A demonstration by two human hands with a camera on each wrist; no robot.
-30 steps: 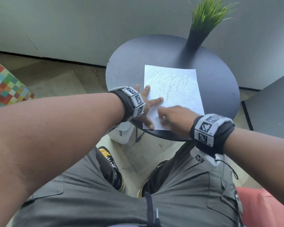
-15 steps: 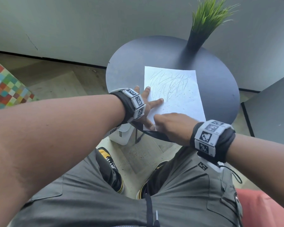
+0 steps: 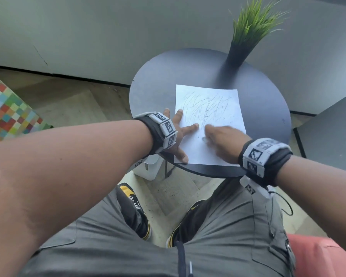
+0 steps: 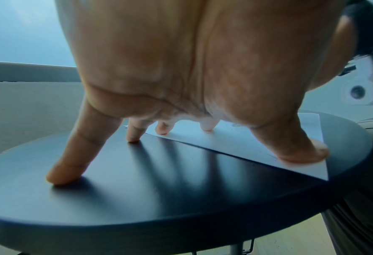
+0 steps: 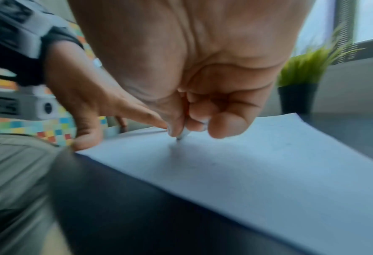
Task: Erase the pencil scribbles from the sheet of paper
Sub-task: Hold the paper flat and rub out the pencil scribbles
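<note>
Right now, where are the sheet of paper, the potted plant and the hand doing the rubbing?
sheet of paper (image 3: 231, 112): head view, bare right margin.
potted plant (image 3: 237, 53): head view, dark pot.
right hand (image 3: 223, 141): head view, back of the hand.

The right hand (image 3: 222, 143) is looking blurry and is hiding part of the paper (image 3: 218, 148), and the small thing (image 5: 182, 135) it is pinching is too blurry to tell.
</note>
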